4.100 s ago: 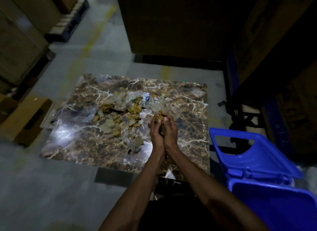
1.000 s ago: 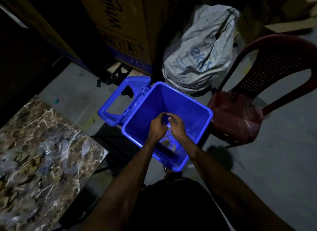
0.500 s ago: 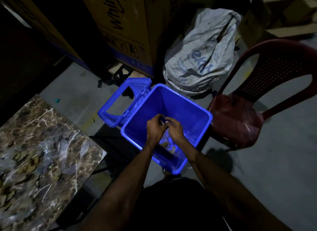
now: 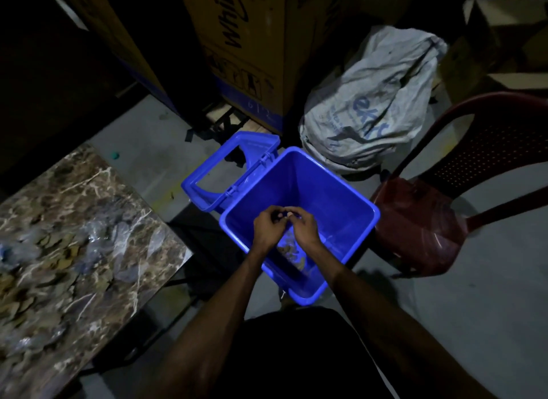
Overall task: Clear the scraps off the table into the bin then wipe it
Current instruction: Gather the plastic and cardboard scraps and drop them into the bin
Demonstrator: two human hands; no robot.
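The blue bin (image 4: 335,191) stands open on the floor, its lid (image 4: 204,197) hanging off the left side. Brown scraps (image 4: 292,251) lie at its bottom. Both hands hover over the bin's near half. My left hand (image 4: 268,229) and my right hand (image 4: 304,228) have curled fingers, and their fingertips meet; I see nothing held in them. At the left, the marble-patterned table (image 4: 98,188) carries more brown scraps (image 4: 44,250) and clear plastic pieces.
A dark red plastic chair (image 4: 421,220) stands right of the bin. A grey sack (image 4: 370,107) slumps behind it. Tall cardboard boxes (image 4: 246,42) rise at the back. Bare grey floor lies between the table and the bin.
Earlier both hands cupped scraps over the table. I then turned to the bin, and the scraps now lie inside it. Over the last second the hands stayed over the bin, fingertips together.
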